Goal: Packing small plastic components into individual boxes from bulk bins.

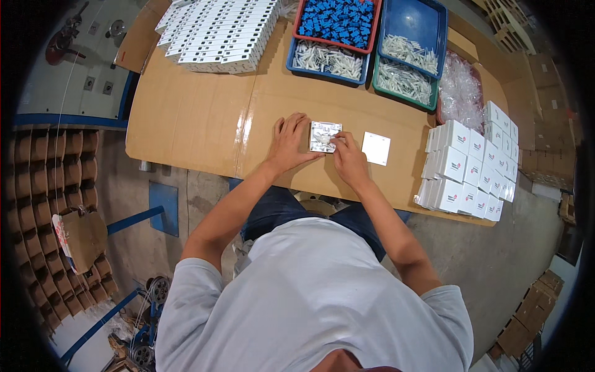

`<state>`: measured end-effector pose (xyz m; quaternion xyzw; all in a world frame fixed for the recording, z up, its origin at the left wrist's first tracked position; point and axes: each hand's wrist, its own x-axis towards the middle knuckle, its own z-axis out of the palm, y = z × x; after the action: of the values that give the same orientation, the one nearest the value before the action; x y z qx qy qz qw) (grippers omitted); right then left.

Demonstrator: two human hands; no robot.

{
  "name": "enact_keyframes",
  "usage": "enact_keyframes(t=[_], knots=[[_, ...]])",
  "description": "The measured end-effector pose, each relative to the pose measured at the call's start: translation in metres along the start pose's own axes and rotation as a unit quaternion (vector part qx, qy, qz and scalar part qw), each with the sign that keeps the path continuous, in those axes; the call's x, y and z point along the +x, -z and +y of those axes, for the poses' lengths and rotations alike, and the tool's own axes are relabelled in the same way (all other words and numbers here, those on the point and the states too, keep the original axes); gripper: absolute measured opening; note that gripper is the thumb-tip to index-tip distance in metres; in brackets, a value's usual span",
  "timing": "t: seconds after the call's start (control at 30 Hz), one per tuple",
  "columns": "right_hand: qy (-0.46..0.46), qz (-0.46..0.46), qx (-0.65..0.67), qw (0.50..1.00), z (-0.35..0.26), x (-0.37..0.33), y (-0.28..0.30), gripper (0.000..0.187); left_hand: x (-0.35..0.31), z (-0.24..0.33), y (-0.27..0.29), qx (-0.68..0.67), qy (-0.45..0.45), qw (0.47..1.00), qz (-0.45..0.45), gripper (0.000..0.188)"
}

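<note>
A small square white tray-like case (pixel 318 147) lies on the cardboard-covered table near its front edge, with whitish small parts inside it. My left hand (pixel 289 144) curls round the left side of the case, its thumb along the near edge, holding it in place. Over the right side of the case, my right hand (pixel 351 162) has its fingers pinched together at the parts inside. Whatever lies between those fingertips is too small and covered to make out. A flat white square panel (pixel 375 149) with small marks near its edge rests just right of my right hand.
Rows of white boxes (pixel 223 38) stand at the back left. A red tray (pixel 376 28) of blue pieces sits on a blue tray (pixel 291 59); another blue tray (pixel 412 28) rests on a green tray (pixel 406 99), holding white pieces. Stacked white boxes (pixel 462 162) stand right, before plastic bags (pixel 460 87).
</note>
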<state>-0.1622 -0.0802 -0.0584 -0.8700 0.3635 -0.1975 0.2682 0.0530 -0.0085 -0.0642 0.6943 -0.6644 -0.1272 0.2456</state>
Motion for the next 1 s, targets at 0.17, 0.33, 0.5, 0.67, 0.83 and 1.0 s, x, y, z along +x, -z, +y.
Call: enact_keyframes(t=[0.17, 0.33, 0.5, 0.67, 0.83, 1.0], knots=[[-0.038, 0.047, 0.052, 0.997, -0.002, 0.007, 0.017, 0.027, -0.002, 0.001, 0.0, 0.021, -0.004, 1.0, -0.008, 0.109], [-0.068, 0.083, 0.07, 0.992, 0.016, 0.032, 0.037, 0.023, 0.001, 0.004, -0.005, 0.074, 0.022, 0.997, -0.008, 0.113], [-0.089, 0.133, 0.09, 0.983, 0.035, 0.079, 0.059, 0.017, 0.004, 0.003, -0.006, 0.074, 0.029, 0.996, -0.031, 0.115], [-0.03, 0.191, 0.068, 0.979, 0.048, 0.156, 0.082, 0.018, 0.004, 0.003, -0.001, 0.067, 0.031, 0.997, -0.026, 0.11], [0.017, 0.178, -0.034, 0.983, 0.062, 0.25, 0.106, 0.031, 0.005, 0.006, 0.003, 0.064, 0.041, 0.997, -0.033, 0.105], [0.072, 0.18, -0.101, 0.976, 0.066, 0.346, 0.114, 0.04, 0.008, 0.007, 0.006, 0.053, 0.031, 0.998, -0.027, 0.102]])
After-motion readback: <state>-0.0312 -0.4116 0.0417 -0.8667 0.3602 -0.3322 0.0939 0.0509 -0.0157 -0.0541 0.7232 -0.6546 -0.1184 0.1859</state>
